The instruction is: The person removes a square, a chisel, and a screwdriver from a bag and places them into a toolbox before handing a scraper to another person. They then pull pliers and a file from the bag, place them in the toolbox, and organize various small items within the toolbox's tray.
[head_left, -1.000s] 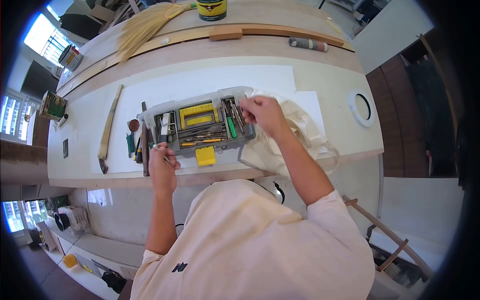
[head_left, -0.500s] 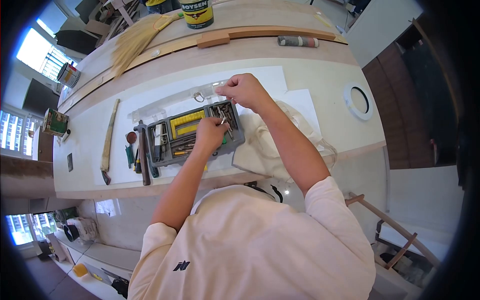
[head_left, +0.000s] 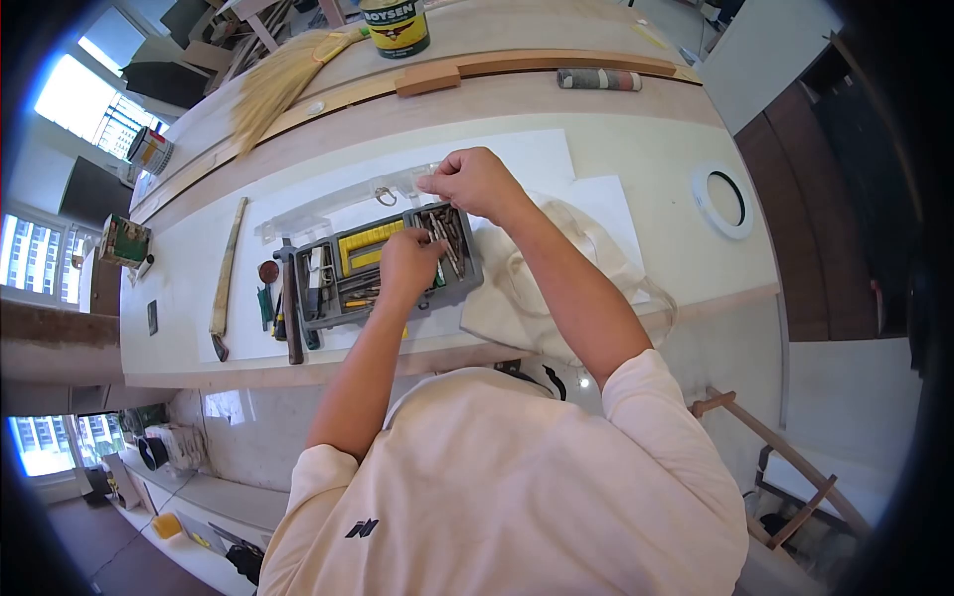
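A grey toolbox point(head_left: 320, 320) lies open on the workbench, its clear lid point(head_left: 328, 212) folded back. Inside are a yellow insert point(head_left: 366, 238), several small tools and, in the right compartment, several drill bits point(head_left: 454, 238). My left hand point(head_left: 409, 266) reaches into the box with fingers closed at the edge of those bits; what they pinch is mostly hidden. Over the right end of the lid, my right hand point(head_left: 477, 183) is closed in a pinch. I cannot make out what lies between its fingertips. A metal ring clamp point(head_left: 386, 196) rests on the lid.
Left of the box are a hammer point(head_left: 289, 303) and a long wooden-handled tool point(head_left: 229, 278). A cream cloth bag point(head_left: 556, 263) lies to the right, then a white ring point(head_left: 723, 202). Behind are a straw broom point(head_left: 288, 84), a paint can point(head_left: 396, 28) and wood strips point(head_left: 556, 64).
My left hand has shifted slightly left, and the silver bit seen at its fingertips is now less visible. My right hand stays pinched near the lid. The whole view has turned slightly.
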`<state>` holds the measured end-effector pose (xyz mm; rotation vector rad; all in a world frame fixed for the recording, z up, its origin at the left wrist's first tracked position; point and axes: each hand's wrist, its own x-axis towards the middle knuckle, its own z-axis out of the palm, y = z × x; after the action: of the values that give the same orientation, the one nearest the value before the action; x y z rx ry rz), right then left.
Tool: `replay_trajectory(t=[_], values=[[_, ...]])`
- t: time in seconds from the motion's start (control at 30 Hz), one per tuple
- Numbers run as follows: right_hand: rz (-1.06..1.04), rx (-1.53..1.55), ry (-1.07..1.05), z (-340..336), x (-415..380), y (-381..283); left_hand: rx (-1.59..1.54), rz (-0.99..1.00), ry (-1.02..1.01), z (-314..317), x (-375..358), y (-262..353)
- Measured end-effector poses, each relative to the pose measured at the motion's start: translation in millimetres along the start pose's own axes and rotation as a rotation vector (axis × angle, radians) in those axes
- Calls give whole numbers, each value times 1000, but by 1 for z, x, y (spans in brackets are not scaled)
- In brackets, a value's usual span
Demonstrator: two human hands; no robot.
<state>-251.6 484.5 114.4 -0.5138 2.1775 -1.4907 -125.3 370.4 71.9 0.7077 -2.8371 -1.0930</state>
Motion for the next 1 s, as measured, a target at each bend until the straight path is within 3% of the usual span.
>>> replay_trajectory(t=[0.1,0.27,0.4,0.47,0.53,0.6,0.73,0.93,1.0], values=[[-4,-28,-5,-3,-3,-2,21,22,60,-1,0,-3],[-22,-5,-11,-4,-17,-3,-199,-16,189,-47,-30,-35],[-71,-8,-31,6,-39,10,-451,-336,282,-94,-79,-76],[-65,-72,-101,8,-63,24,-469,-408,387,-110,-103,-120],[33,-356,-260,2,-95,36,-446,-454,459,-123,-118,-160],[80,-342,-181,-3,-120,62,-386,-484,507,-129,-126,-190],[107,-170,189,9,-122,66,-528,-424,403,-131,-100,-198],[299,-4,223,65,-102,101,-643,-355,69,-91,-73,-196],[376,166,253,68,-101,100,-659,-314,76,-90,-67,-199]])
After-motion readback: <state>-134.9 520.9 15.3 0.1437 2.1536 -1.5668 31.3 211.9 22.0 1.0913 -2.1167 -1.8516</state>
